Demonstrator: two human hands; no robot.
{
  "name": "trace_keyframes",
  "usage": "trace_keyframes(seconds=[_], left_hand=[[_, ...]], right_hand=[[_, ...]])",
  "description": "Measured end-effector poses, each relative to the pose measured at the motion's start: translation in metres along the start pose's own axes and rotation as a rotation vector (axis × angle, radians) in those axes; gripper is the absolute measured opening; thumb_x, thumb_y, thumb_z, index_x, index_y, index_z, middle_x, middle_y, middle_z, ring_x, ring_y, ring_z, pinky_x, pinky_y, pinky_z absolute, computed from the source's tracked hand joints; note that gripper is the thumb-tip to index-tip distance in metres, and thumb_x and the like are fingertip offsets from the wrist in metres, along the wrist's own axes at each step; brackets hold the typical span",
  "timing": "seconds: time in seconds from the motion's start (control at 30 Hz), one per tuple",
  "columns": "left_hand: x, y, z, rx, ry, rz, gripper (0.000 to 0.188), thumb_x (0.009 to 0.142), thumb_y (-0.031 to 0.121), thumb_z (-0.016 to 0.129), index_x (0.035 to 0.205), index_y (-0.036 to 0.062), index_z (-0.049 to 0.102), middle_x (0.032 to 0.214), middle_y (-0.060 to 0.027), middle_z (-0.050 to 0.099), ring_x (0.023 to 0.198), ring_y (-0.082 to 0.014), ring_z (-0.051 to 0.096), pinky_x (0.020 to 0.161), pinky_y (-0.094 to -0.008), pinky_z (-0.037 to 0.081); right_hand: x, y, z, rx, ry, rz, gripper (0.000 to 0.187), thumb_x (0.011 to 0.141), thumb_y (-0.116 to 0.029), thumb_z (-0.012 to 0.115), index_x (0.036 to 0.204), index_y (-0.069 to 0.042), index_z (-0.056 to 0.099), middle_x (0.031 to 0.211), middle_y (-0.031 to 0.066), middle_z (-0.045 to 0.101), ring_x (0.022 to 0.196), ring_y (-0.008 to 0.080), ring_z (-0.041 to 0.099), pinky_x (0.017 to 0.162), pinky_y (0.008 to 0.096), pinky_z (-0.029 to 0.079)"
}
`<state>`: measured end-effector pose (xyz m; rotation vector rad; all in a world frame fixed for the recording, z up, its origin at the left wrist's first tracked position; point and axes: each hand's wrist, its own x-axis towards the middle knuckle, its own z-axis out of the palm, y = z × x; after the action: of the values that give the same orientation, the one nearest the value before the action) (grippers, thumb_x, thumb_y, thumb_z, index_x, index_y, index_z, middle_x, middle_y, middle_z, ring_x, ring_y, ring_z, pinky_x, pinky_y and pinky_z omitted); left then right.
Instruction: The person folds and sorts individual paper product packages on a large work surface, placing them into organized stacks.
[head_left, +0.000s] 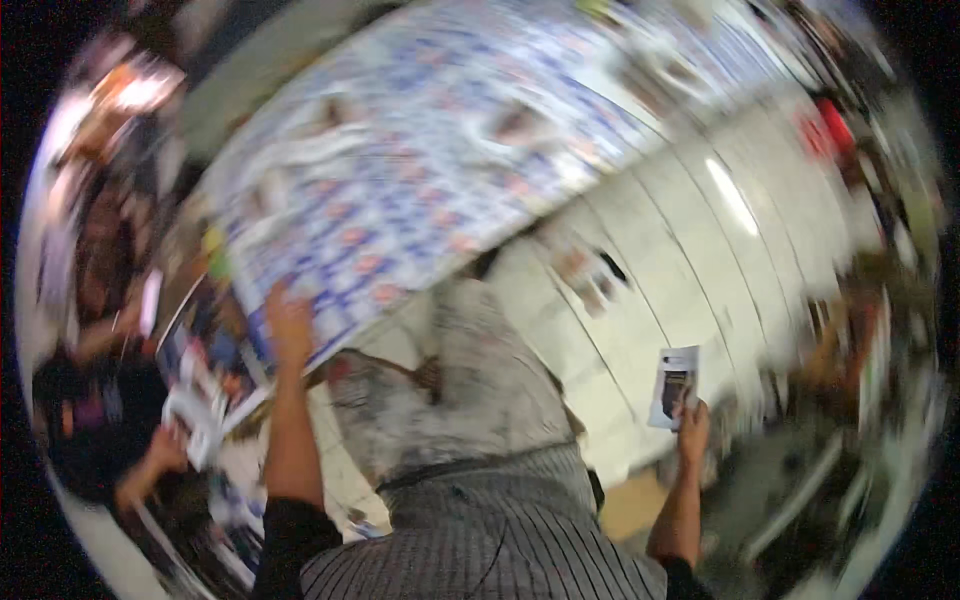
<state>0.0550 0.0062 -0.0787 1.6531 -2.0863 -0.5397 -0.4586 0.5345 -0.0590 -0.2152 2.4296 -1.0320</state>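
In my right hand (692, 428) is a small white printed packet (678, 362) with a dark picture on its front. The fingers and thumb close on its lower edge, out to the right over the floor. My left hand (290, 325) is over the near left corner of the table (400, 235), which has a blue, white and orange patterned cover. Its fingers look stretched out and hold nothing that I can see, though motion blurs them. Several white and brownish things (515, 125) on the table are too smeared to name.
Close by on the left is another person (95, 410) in dark clothes, one hand at a white object (195, 425). Pale floor tiles (660, 240) stretch to the right of the table, with a small blurred item (590, 280) there. A red object (832, 130) and dark clutter line the far right.
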Motion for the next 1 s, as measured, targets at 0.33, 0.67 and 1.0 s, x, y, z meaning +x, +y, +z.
trace_keyframes(seconds=[0.33,0.67,1.0], left_hand=[[-0.005,0.009,-0.012,0.367,0.108,-0.120,0.057,0.097,0.044,0.053,0.142,0.0090,0.049,0.151,-0.0156,0.040,0.138,-0.0358,0.036,0.114,-0.0523,0.024],[-0.011,0.015,-0.012,0.315,0.196,-0.091,0.052,0.092,0.035,0.059,0.135,0.0066,0.054,0.145,-0.0160,0.044,0.134,-0.0334,0.040,0.111,-0.0515,0.027],[-0.006,0.011,-0.011,0.323,0.183,-0.095,0.052,0.092,0.036,0.058,0.135,0.0072,0.055,0.145,-0.0162,0.044,0.134,-0.0341,0.039,0.111,-0.0523,0.027]], right_hand=[[0.006,-0.491,0.379,0.667,-0.776,-0.663,0.039,0.098,-0.020,0.059,0.128,0.004,0.055,0.114,0.0094,0.064,0.102,0.0155,0.057,0.088,0.0263,0.045],[0.023,-0.578,0.477,0.445,-0.746,-0.875,0.034,0.096,-0.015,0.057,0.123,0.006,0.057,0.113,0.0133,0.066,0.096,0.0177,0.062,0.087,0.0310,0.048],[0.045,-0.624,0.455,-0.708,-0.588,-1.294,0.031,0.074,-0.024,0.076,0.101,-0.008,0.074,0.107,0.0195,0.071,0.096,0.0330,0.071,0.079,0.0446,0.056]])
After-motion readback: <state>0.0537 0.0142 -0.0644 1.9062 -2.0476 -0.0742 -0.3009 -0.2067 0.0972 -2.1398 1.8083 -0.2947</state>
